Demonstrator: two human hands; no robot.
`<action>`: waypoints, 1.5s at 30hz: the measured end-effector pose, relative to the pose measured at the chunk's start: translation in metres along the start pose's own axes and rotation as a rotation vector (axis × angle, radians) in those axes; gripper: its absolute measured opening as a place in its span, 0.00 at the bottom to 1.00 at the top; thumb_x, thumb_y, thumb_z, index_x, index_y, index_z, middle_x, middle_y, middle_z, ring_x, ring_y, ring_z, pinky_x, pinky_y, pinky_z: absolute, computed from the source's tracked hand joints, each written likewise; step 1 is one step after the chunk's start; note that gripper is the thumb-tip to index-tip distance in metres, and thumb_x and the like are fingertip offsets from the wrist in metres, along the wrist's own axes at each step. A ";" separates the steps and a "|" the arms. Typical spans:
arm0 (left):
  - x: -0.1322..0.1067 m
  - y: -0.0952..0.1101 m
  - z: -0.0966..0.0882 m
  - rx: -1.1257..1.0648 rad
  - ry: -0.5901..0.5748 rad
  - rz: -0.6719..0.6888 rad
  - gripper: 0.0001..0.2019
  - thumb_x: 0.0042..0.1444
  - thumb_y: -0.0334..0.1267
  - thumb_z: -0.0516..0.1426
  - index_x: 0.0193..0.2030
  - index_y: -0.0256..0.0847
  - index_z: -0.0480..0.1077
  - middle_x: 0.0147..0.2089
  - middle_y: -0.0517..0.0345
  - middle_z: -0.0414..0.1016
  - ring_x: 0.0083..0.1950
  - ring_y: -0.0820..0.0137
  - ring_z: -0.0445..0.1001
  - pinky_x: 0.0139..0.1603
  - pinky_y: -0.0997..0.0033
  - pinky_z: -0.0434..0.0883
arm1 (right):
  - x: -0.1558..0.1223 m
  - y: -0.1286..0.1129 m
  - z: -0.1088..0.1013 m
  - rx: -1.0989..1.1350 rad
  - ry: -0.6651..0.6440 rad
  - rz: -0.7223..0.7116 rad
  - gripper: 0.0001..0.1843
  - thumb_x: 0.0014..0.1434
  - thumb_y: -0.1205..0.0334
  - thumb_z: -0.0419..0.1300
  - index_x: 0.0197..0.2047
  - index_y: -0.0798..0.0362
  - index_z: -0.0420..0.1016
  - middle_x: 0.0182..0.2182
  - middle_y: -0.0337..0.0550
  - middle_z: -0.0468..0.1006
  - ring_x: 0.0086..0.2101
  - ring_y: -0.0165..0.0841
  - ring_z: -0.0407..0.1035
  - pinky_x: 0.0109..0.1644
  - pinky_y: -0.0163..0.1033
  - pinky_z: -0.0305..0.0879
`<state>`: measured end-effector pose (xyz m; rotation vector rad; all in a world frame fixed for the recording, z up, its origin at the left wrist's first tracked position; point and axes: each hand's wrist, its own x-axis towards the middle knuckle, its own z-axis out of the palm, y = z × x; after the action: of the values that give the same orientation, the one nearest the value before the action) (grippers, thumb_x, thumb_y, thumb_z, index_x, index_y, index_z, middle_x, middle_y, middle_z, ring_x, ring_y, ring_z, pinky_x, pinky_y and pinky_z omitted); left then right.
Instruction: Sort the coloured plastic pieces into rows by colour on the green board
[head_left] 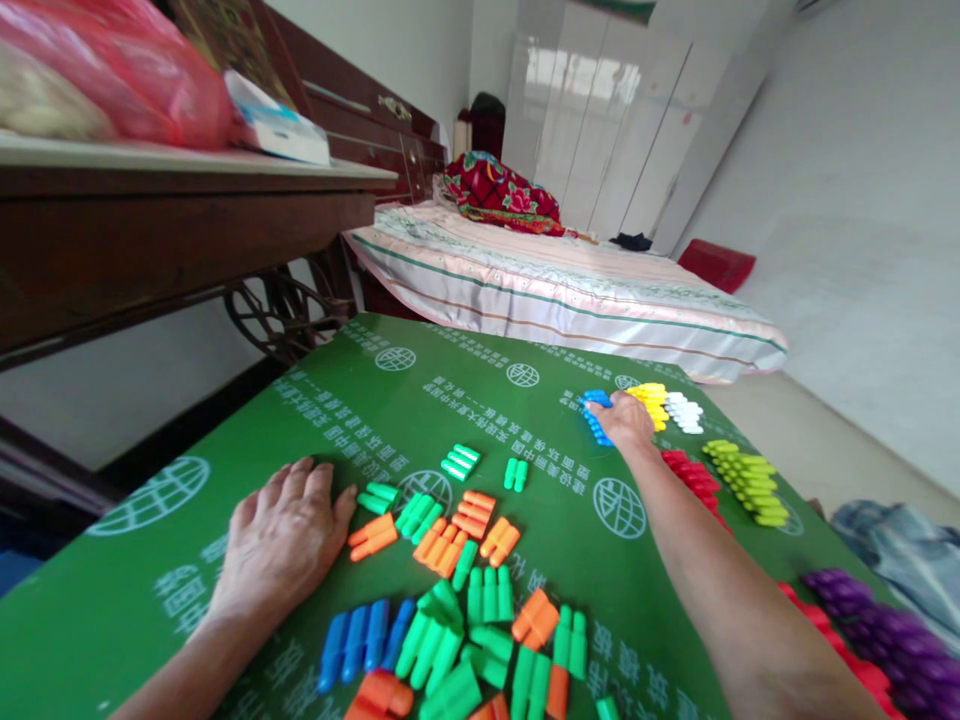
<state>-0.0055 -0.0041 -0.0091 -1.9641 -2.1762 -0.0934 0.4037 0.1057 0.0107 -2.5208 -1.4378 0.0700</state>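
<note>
My left hand (281, 535) lies flat and open on the green printed board (420, 400), just left of a loose pile of green, orange and blue plastic pieces (457, 600). My right hand (626, 418) reaches far across the board with its fingers closed over a row of blue pieces (595, 415). Right beside it lie sorted rows of yellow pieces (651, 400) and white pieces (684, 412). Nearer along the right edge sit red pieces (694, 478) and lime pieces (746, 482). Purple pieces (877, 625) lie at the near right.
A dark wooden table (172, 225) with a red bag (127, 70) stands at the left. A bed with a striped cover (570, 290) lies beyond the board, white wardrobes (600, 110) behind it. Blue cloth (900, 550) lies on the floor at right.
</note>
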 end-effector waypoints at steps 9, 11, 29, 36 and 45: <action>0.002 0.004 -0.004 0.005 -0.023 -0.019 0.36 0.60 0.51 0.32 0.61 0.28 0.63 0.66 0.38 0.63 0.68 0.50 0.59 0.65 0.49 0.61 | -0.002 -0.002 -0.004 -0.001 -0.006 0.002 0.24 0.59 0.41 0.57 0.46 0.52 0.78 0.46 0.53 0.80 0.47 0.43 0.74 0.46 0.42 0.69; 0.002 0.003 -0.003 -0.003 -0.013 -0.015 0.36 0.60 0.51 0.32 0.61 0.28 0.63 0.66 0.38 0.63 0.68 0.50 0.59 0.65 0.48 0.61 | -0.003 -0.003 -0.004 0.001 -0.008 -0.001 0.25 0.60 0.41 0.57 0.47 0.52 0.78 0.47 0.53 0.80 0.47 0.43 0.74 0.46 0.43 0.69; 0.000 0.005 0.000 -0.034 0.047 -0.016 0.41 0.58 0.54 0.26 0.59 0.27 0.65 0.64 0.38 0.66 0.67 0.49 0.61 0.64 0.48 0.63 | 0.056 -0.019 -0.012 0.016 -0.072 -0.127 0.18 0.59 0.51 0.59 0.49 0.48 0.78 0.46 0.45 0.81 0.46 0.38 0.75 0.45 0.36 0.68; -0.002 0.001 0.004 -0.048 0.088 -0.012 0.43 0.58 0.56 0.25 0.58 0.28 0.67 0.63 0.39 0.68 0.66 0.49 0.63 0.63 0.47 0.64 | 0.081 -0.049 0.006 -0.031 -0.205 -0.256 0.08 0.48 0.62 0.68 0.35 0.51 0.81 0.40 0.44 0.82 0.42 0.37 0.76 0.43 0.34 0.68; -0.002 0.004 0.001 -0.012 0.000 -0.022 0.38 0.59 0.53 0.29 0.61 0.29 0.64 0.65 0.40 0.64 0.68 0.51 0.60 0.66 0.49 0.62 | 0.062 -0.059 -0.020 0.108 -0.169 -0.384 0.19 0.50 0.62 0.65 0.48 0.53 0.80 0.40 0.40 0.82 0.40 0.34 0.75 0.43 0.33 0.68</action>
<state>-0.0016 -0.0054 -0.0109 -1.9469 -2.2032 -0.1100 0.3888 0.1839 0.0488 -2.1552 -1.9030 0.2894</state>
